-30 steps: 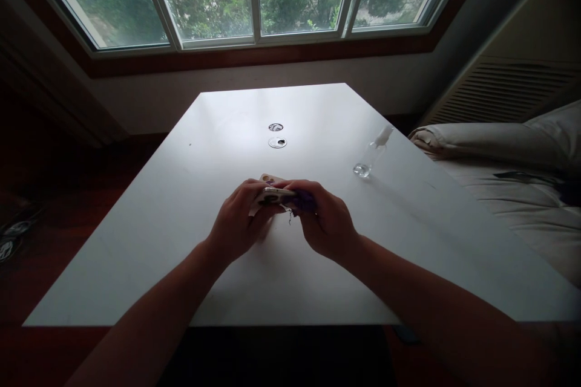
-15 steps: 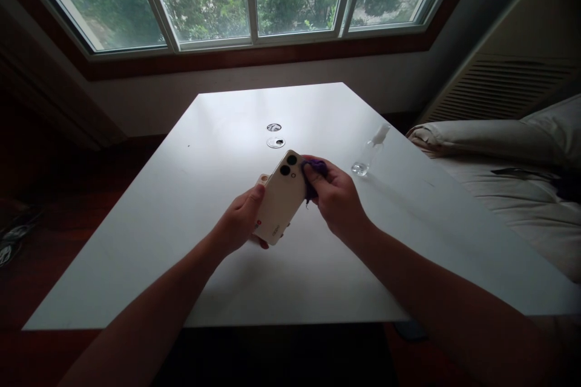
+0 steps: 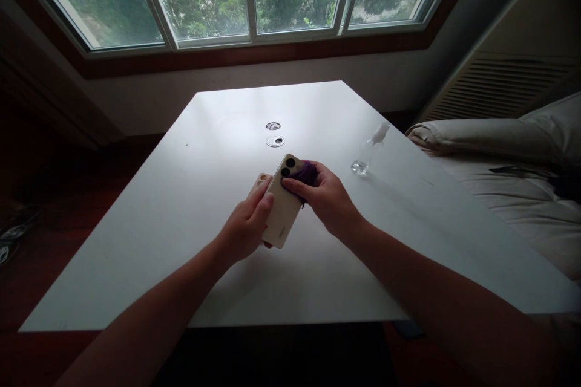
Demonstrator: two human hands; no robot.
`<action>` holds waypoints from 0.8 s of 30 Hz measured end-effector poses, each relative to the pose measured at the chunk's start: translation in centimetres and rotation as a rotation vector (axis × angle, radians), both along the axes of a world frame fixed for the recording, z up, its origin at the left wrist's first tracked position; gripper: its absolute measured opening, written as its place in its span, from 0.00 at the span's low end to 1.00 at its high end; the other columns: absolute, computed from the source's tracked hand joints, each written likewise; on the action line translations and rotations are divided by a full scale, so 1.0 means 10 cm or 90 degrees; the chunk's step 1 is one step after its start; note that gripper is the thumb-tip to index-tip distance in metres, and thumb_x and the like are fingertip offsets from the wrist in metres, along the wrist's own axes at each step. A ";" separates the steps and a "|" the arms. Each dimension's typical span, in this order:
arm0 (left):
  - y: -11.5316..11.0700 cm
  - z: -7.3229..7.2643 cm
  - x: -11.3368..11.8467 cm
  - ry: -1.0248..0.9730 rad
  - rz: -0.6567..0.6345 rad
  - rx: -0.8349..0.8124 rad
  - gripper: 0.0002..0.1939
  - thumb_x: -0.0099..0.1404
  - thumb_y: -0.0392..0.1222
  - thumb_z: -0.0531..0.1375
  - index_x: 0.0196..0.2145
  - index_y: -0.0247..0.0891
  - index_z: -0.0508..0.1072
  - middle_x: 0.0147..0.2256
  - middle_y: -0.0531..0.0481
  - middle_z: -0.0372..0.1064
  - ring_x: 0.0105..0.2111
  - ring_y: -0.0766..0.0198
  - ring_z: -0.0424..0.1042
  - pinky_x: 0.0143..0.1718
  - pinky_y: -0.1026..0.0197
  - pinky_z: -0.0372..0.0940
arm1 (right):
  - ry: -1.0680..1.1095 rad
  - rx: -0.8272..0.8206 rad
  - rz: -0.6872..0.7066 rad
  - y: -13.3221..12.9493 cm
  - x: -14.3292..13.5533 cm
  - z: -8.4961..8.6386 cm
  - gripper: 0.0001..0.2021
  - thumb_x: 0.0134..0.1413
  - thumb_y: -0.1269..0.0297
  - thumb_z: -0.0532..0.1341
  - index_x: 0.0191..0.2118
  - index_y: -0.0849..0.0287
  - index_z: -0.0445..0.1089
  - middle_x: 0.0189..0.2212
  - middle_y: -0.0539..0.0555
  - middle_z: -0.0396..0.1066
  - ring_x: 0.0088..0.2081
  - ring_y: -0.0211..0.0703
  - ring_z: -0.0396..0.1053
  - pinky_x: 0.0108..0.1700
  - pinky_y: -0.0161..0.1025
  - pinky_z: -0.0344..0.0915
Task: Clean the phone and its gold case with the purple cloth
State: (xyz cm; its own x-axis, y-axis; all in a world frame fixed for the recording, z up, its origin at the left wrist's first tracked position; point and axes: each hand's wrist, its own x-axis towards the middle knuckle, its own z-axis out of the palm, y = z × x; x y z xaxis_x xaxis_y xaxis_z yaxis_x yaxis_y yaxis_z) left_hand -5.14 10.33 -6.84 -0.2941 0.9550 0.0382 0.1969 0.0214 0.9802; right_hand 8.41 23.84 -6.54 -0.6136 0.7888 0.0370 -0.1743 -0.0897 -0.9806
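Observation:
Over the middle of the white table, a pale smartphone (image 3: 282, 214) is held tilted, its back and dark camera lenses facing me. My left hand (image 3: 245, 224) grips its left side, thumb on the back. Behind the phone, in the same hand, a light phone case (image 3: 262, 179) with camera holes shows only in part. A bunched purple cloth (image 3: 305, 174) is pinched in my right hand (image 3: 329, 193). The cloth lies against the phone's back beside the lenses, with my right thumb pressed near them.
The white table (image 3: 136, 254) reaches toward the window. A clear spray bottle (image 3: 368, 150) stands on it at the right. Two round cable-hole covers (image 3: 275, 141) sit behind the phone. A light cushioned seat (image 3: 494, 205) adjoins the right side.
My right hand and the purple cloth have moved left over the phone's back, up to the lenses. The phone has shifted slightly right and down, showing more of the case behind it.

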 end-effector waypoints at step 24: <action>-0.02 0.01 -0.07 -0.058 -0.002 -0.042 0.26 0.69 0.51 0.59 0.62 0.39 0.67 0.43 0.43 0.72 0.36 0.54 0.77 0.28 0.58 0.74 | 0.024 -0.043 0.154 0.13 0.05 0.01 0.33 0.45 0.63 0.76 0.57 0.52 0.67 0.49 0.55 0.75 0.50 0.50 0.73 0.49 0.46 0.76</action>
